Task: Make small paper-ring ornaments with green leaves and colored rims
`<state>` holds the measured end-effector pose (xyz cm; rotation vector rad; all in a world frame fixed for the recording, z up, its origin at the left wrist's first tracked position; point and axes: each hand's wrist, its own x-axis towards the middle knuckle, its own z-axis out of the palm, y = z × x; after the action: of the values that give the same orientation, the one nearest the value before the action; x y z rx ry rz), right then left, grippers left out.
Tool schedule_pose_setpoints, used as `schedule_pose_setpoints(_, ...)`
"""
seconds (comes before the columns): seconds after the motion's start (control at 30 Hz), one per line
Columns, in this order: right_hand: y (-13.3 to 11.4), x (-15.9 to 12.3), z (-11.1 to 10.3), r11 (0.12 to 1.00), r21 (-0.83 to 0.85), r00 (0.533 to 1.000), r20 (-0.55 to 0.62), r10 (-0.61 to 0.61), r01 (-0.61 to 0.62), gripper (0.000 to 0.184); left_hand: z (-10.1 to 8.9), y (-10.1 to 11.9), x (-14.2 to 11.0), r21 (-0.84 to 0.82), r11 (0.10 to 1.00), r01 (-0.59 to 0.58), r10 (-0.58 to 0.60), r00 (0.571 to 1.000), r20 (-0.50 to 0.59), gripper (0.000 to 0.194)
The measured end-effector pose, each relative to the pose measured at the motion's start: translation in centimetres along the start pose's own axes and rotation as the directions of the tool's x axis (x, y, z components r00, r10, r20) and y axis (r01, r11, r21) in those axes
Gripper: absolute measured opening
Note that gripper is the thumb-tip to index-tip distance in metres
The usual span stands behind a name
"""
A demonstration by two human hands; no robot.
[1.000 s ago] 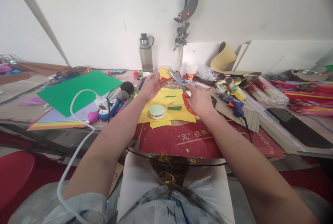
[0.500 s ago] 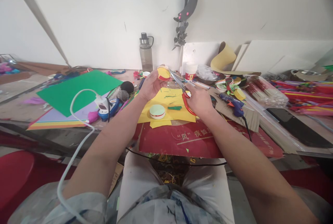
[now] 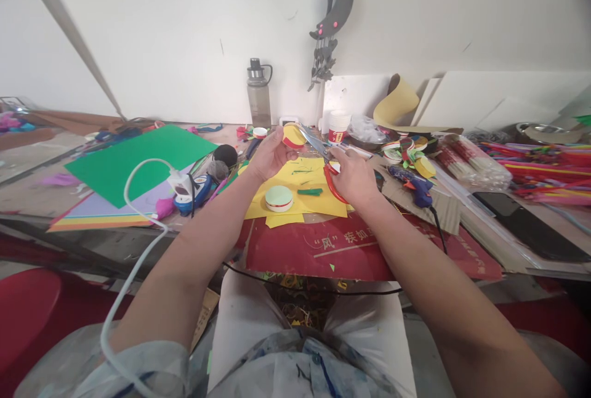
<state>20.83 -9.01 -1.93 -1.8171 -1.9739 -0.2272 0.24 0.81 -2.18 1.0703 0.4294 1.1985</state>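
Note:
Between the fingers and thumb of my left hand (image 3: 268, 156) is a small round piece cut from a paper cup (image 3: 292, 137), with a yellow face and a red-and-white side. My right hand (image 3: 353, 175) is closed round the red handles of a pair of scissors (image 3: 334, 183). Their metal blades point up and left, with the tips at the edge of the round piece. Below lies a yellow paper sheet (image 3: 318, 206). On it rest a second round piece with a pale green face (image 3: 279, 196) and a dark green paper strip (image 3: 309, 191).
A bottle (image 3: 259, 95) and paper cups (image 3: 339, 125) stand at the back. Left are green paper (image 3: 143, 158) and a blue-and-white power strip (image 3: 192, 193) with a white cable. Right are a blue glue gun (image 3: 415, 187), a phone (image 3: 530, 225) and coloured pipe cleaners (image 3: 549, 167).
My left hand and the round piece have shifted slightly right and down, and the piece is turned a little. The scissors stay at its edge, nearly unmoved.

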Motion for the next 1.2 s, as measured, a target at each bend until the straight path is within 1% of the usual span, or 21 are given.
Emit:
schedule_pose_setpoints(0.1, -0.04, 0.02, -0.02, 1.000, -0.017, 1.000, -0.002, 0.000, 0.000, 0.048, 0.05, 0.14, 0.04, 0.008, 1.000, 0.002, -0.002, 1.000, -0.016, 0.054)
schedule_pose_setpoints(0.3, 0.06, 0.04, 0.01, 1.000, -0.022, 1.000, -0.008, -0.022, 0.022, 0.046, 0.33, 0.54, 0.07, 0.035, 0.999, -0.007, 0.008, 0.999, -0.034, 0.056)
schedule_pose_setpoints(0.43, 0.17, 0.13, 0.23, 0.999, -0.028, 1.000, -0.009, -0.026, 0.026, 0.045, 0.39, 0.66, 0.12, 0.019, 1.000, -0.002, 0.003, 1.000, -0.025, 0.060)
schedule_pose_setpoints(0.53, 0.16, 0.19, 0.29, 1.000, -0.026, 1.000, -0.006, -0.017, 0.017, 0.043, 0.49, 0.77, -0.01, 0.002, 1.000, -0.016, 0.016, 1.000, -0.008, 0.054)
schedule_pose_setpoints(0.63, 0.09, 0.15, 0.15, 1.000, -0.012, 1.000, -0.004, -0.016, 0.016, 0.043, 0.59, 0.82, -0.26, -0.013, 0.999, -0.033, 0.033, 0.999, -0.012, 0.044)
schedule_pose_setpoints(0.7, 0.03, 0.07, 0.03, 1.000, -0.006, 1.000, -0.006, -0.010, 0.010, 0.044, 0.61, 0.75, -0.42, -0.021, 0.999, -0.044, 0.044, 0.999, -0.009, 0.041)
schedule_pose_setpoints(0.83, -0.04, -0.12, -0.07, 1.000, -0.002, 1.000, -0.020, 0.013, -0.013, 0.046, 0.66, 0.38, -0.68, 0.004, 0.999, -0.043, 0.043, 0.998, 0.034, 0.037)
schedule_pose_setpoints(1.0, -0.06, -0.10, -0.01, 1.000, -0.011, 1.000, -0.019, 0.016, -0.016, 0.046, 0.64, 0.10, -0.71, 0.058, 0.998, -0.014, 0.011, 0.998, 0.061, 0.035)
schedule_pose_setpoints(1.2, -0.18, -0.02, -0.12, 0.999, -0.032, 1.000, -0.008, 0.010, -0.010, 0.045, 0.30, 0.15, -0.36, 0.044, 0.999, -0.024, 0.022, 0.998, 0.052, 0.040)
